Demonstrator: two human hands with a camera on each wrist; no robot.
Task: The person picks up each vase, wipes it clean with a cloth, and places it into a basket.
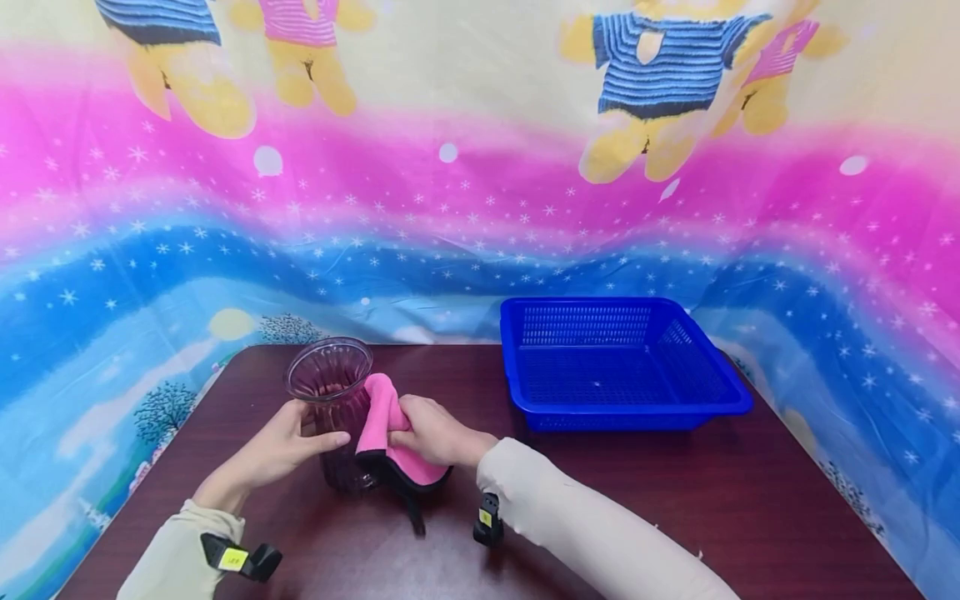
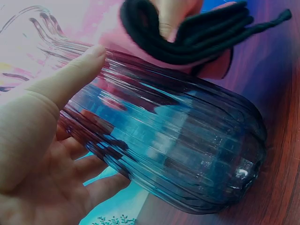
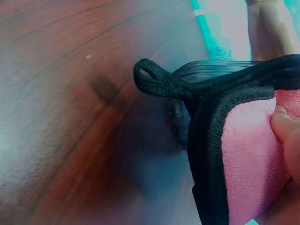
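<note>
A clear ribbed glass vase (image 1: 330,375) with a flared rim stands at the left of the table, its base on or just above the wood. My left hand (image 1: 281,450) grips it below the neck, thumb on the near side and fingers behind, as the left wrist view shows through the glass (image 2: 187,136). In my right hand (image 1: 438,429) is a folded pink cloth (image 1: 381,408) with black edging and a hanging loop (image 3: 150,77). The cloth lies against the vase's right side. Its folds hide part of my right fingers.
A blue plastic basket (image 1: 622,410) with perforated walls stands at the back right of the dark wooden table (image 1: 720,508). Behind the table hangs a printed curtain (image 1: 450,208) with bears and snowflakes. Both wrists carry small black camera mounts (image 1: 487,518).
</note>
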